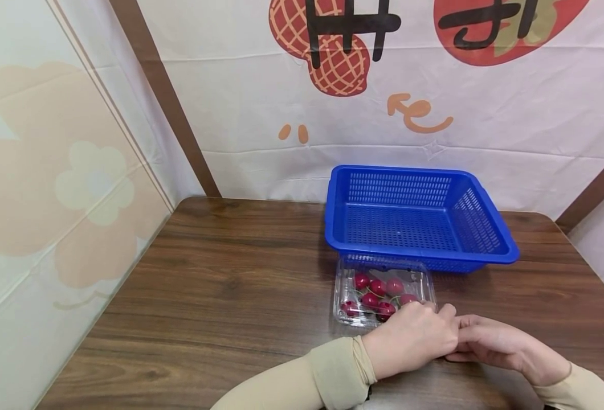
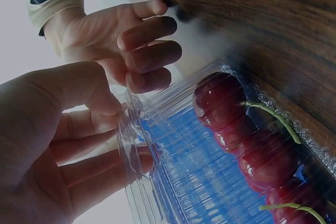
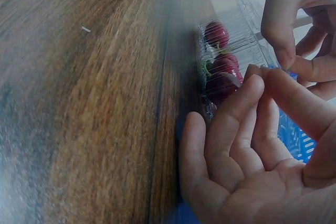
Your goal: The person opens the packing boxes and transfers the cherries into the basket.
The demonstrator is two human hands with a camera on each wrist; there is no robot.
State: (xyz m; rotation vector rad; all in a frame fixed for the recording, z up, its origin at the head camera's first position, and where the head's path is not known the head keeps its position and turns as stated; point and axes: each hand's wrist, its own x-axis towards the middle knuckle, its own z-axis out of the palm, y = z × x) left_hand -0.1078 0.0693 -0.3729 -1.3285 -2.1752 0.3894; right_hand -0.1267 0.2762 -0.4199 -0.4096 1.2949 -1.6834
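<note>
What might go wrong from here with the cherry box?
The clear rectangular plastic box could jerk if its rim, pinched by the left hand, gives suddenly. The round red cherries inside might then spill or knock together. With the blue perforated plastic basket close behind, the box might also bump it.

The left hand (image 2: 44,166) pinches the clear box (image 2: 194,166) along one edge — the right hand (image 2: 113,40), fingers bent, at its corner. Red cherries (image 2: 268,160) lie inside.
</note>
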